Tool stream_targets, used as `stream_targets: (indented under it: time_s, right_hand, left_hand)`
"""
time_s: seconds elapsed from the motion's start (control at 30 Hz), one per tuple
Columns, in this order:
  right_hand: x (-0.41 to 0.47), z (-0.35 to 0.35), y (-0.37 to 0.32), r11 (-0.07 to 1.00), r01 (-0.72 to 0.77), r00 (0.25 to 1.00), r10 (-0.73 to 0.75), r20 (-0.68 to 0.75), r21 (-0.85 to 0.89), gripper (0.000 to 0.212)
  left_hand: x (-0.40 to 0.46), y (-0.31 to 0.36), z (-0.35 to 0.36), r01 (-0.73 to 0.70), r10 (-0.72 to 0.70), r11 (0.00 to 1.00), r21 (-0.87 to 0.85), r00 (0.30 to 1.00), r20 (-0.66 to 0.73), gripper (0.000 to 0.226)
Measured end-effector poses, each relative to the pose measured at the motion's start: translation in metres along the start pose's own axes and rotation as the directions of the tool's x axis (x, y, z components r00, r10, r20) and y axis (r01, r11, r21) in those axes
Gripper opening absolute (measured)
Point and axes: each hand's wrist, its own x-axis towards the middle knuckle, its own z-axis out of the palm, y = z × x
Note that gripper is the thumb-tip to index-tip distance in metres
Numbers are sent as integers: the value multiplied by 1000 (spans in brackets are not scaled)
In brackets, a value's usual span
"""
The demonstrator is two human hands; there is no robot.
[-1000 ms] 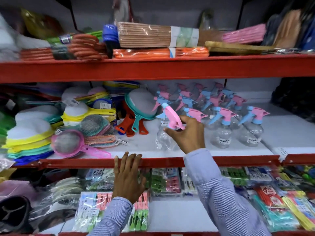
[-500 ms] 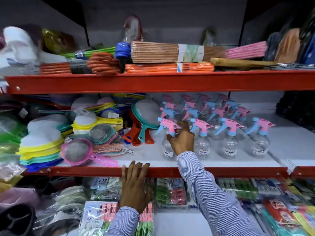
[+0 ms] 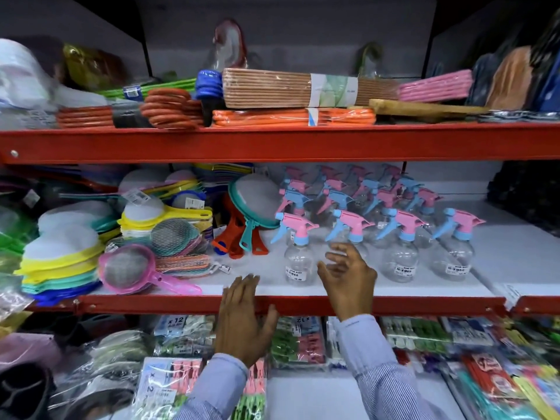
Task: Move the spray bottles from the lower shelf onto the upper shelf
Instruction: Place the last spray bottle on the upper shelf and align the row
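Note:
Several clear spray bottles with pink and blue trigger heads stand in rows on the white middle shelf (image 3: 500,256). The front-left bottle (image 3: 298,256) stands upright just left of my right hand (image 3: 348,277). That hand hovers open, fingers spread, in front of the second front bottle (image 3: 351,228), whose body it hides. Two more front bottles (image 3: 401,253) (image 3: 454,253) stand to the right. My left hand (image 3: 242,316) lies flat, fingers apart, on the red front rail (image 3: 151,304) of this shelf.
The shelf above (image 3: 272,140) holds orange hangers (image 3: 291,116), a wrapped tan bundle (image 3: 272,87) and pink items (image 3: 436,84). Strainers (image 3: 130,265) and stacked sieves (image 3: 60,256) fill the left of the middle shelf. Packs of clothes pegs (image 3: 297,341) lie on the shelf below.
My right hand set the pink-headed bottle down in the front row, let go and pulled back with fingers spread. The view tilted upward. My left hand stayed on the rail.

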Motion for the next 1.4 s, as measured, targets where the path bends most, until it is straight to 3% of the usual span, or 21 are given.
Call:
stream_targets:
  time_s: [0.1, 0.2, 0.27, 0.67, 0.87, 0.97, 1.03, 1.1, 1.17, 1.3, 1.4]
  right_hand:
    - [-3, -3, 17, 990, -62, 994, 73, 84, -124, 29]
    - [4, 7, 26, 972, -68, 960, 125, 251, -224, 47]
    - [8, 14, 27, 971, -36, 942, 112, 316, -236, 50]
    - [21, 18, 29, 971, -25, 951, 96, 294, -238, 33]
    - [19, 11, 32, 978, -28, 953, 88, 290, -207, 45]
    - [9, -14, 37, 989, -30, 978, 59, 201, -141, 33]
    - [2, -37, 45, 994, 4, 999, 0, 44, -112, 18]
    - [5, -57, 56, 990, 13, 998, -22, -60, -142, 19]
    - [16, -65, 66, 985, 0, 999, -8, -47, -173, 24]
    - [38, -61, 82, 973, -23, 992, 52, 118, -231, 46]
    - [49, -61, 88, 971, 10, 981, 36, 189, -238, 46]
  left_hand:
    - [28, 27, 3, 113, -95, 966, -234, 992, 87, 68]
    - [59, 48, 9, 252, -194, 908, -335, 961, 199, 75]
    - [69, 54, 13, 316, -225, 871, -376, 937, 265, 66]
    - [77, 52, 28, 248, -172, 883, -398, 961, 216, 55]
    - [78, 52, 32, 235, -160, 889, -394, 964, 213, 54]
    - [71, 51, 32, 221, -202, 887, -405, 975, 90, 61]
    - [59, 58, 34, 105, -165, 908, -405, 979, -116, 45]
    - [47, 76, 41, 15, -105, 908, -418, 975, -194, 26]
    - [43, 99, 51, -10, -44, 896, -444, 993, -110, 26]
    - [56, 126, 79, 124, -59, 885, -448, 986, 156, 56]
    - [66, 130, 92, 124, -43, 919, -374, 975, 219, 60]
